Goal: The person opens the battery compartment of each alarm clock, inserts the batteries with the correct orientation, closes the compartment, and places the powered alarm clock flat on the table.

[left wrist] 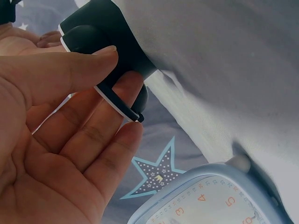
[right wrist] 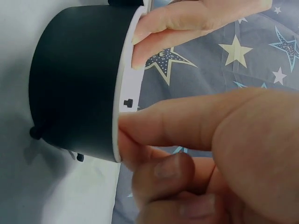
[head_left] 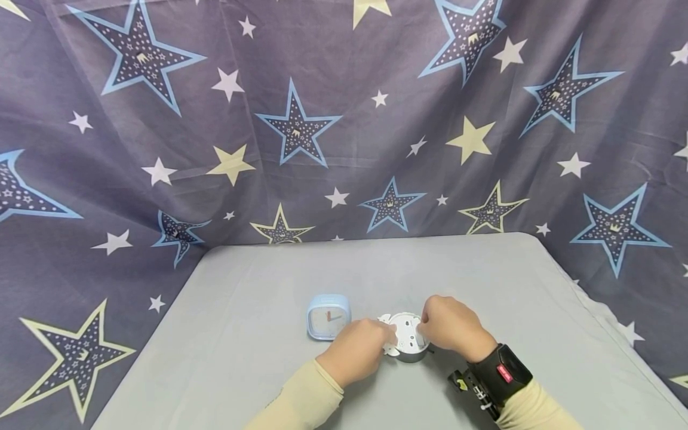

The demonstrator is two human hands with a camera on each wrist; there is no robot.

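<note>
A round alarm clock (head_left: 411,356) with a dark body, ear-like parts and small pegs lies with its white, slotted back (head_left: 405,329) facing up. My left hand (head_left: 359,351) holds it at the ear side; in the left wrist view its thumb lies over the dark body (left wrist: 128,56) with the fingers beneath the ear's rim. Left fingertips (right wrist: 140,58) touch the white back in the right wrist view. On the opposite side my right hand (head_left: 451,323) pinches at the back's edge between thumb and index finger, its other fingers curled. What lies between those tips is hidden.
A light blue square alarm clock (head_left: 329,300) stands upright just left of the round one, its dial toward me. Both are on a grey cloth-covered table (head_left: 258,298). Behind and beside the table hangs a star-patterned curtain (head_left: 333,54). A black camera strap (head_left: 500,376) wraps my right wrist.
</note>
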